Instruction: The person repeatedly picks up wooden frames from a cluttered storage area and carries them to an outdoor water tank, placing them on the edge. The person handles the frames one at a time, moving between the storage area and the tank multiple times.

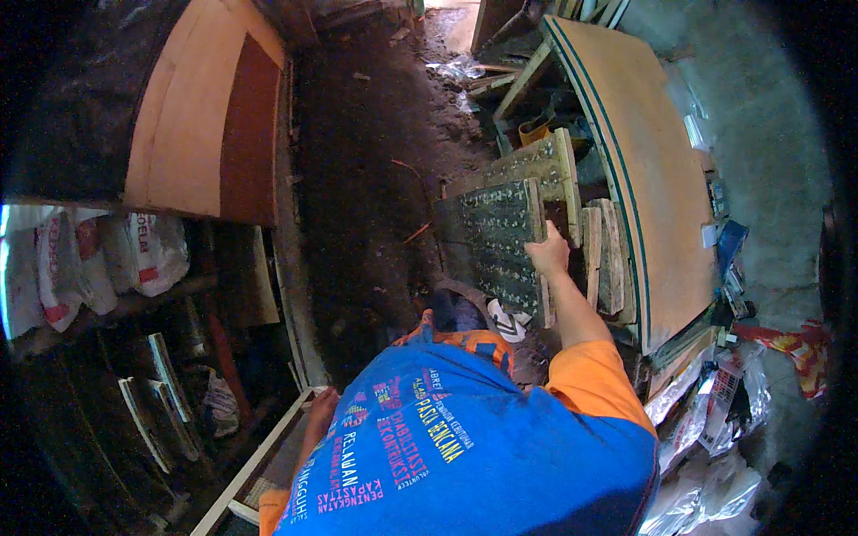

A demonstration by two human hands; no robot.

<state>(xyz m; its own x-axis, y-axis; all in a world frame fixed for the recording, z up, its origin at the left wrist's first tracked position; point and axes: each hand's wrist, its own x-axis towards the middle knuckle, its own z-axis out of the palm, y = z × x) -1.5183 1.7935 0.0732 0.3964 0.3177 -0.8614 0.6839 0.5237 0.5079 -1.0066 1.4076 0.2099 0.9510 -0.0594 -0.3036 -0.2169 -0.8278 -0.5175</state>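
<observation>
My right hand (pixel 549 254) is at the upright wooden edge of a dark board speckled with pale marks (pixel 487 237), thumb on one side and fingers along the edge. Behind that board leans a paler speckled board (pixel 523 168) with a wooden batten. Low on the left, my left hand (pixel 322 402) is closed at the corner of a light wooden frame (pixel 234 487), which lies alongside my left forearm. My body hides part of this frame, and the fingers of that hand show only in part.
A large tan panel (pixel 657 179) leans on the right, beside short wooden boards (pixel 604 255). Plastic bags (pixel 706 482) lie at lower right. On the left are a wooden cabinet panel (pixel 201 116), white sacks (pixel 156 255) and upright planks. A dark dirt floor (pixel 349 179) runs ahead.
</observation>
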